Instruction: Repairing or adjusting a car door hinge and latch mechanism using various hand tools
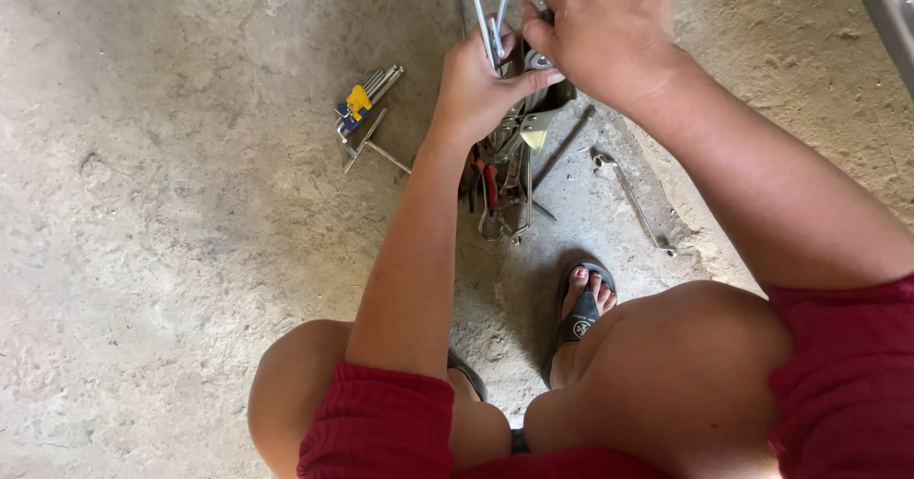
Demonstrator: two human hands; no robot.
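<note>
- Concrete floor (pixel 171 250): person squats; hex key set (pixel 365 100) and spanner (pixel 633 201) lie nearby.
- Right hand (pixel 609 31): closed, pinching the metal part (pixel 535 60) from above.
- Left hand (pixel 481 84): clasps it underneath; advisable to brace firmly, turn slowly.

One view only, from the head, looking almost straight down past the knees (pixel 666 365) onto the concrete floor (pixel 171 250). It sits close: forearms fill the middle, both hands ride at the top edge, and a sandalled foot (pixel 579 312) shows directly beneath the lens.
</note>
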